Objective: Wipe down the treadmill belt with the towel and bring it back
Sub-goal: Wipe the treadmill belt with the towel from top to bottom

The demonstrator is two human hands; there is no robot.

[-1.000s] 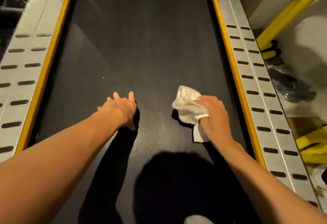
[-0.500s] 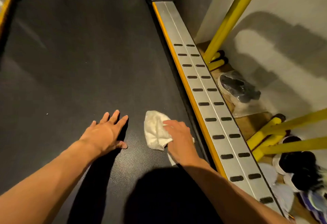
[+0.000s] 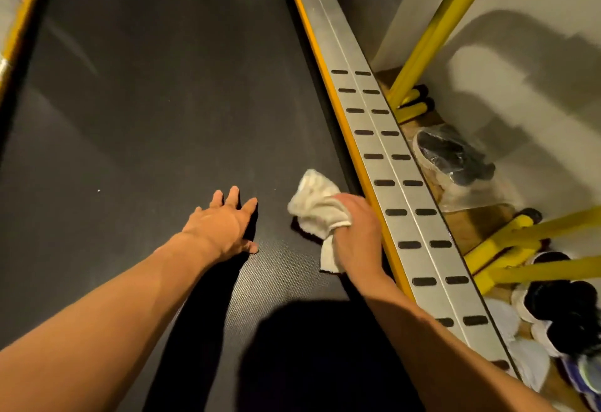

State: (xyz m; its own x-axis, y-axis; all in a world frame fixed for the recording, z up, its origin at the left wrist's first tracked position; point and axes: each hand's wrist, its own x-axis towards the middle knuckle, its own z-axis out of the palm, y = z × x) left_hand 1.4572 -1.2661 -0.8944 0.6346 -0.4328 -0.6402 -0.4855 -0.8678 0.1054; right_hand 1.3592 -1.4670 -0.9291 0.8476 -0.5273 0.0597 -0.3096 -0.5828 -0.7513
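dark treadmill belt (image 3: 146,102) lies under both hands; a slotted silver side rail (image 3: 390,164) runs just right of the right hand (image 3: 354,232) — it clutches the white towel (image 3: 317,206) on the belt. left hand (image 3: 224,224) spread flat, pressing down.

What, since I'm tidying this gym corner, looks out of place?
Shoes clutter the floor beside the side rail: a dark pair in a clear plastic bag, other shoes piled nearer. A white speck lies on the belt, left of the left hand.

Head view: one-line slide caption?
Right hand grips a white towel on the treadmill belt near the side rail; left hand rests flat on the belt.
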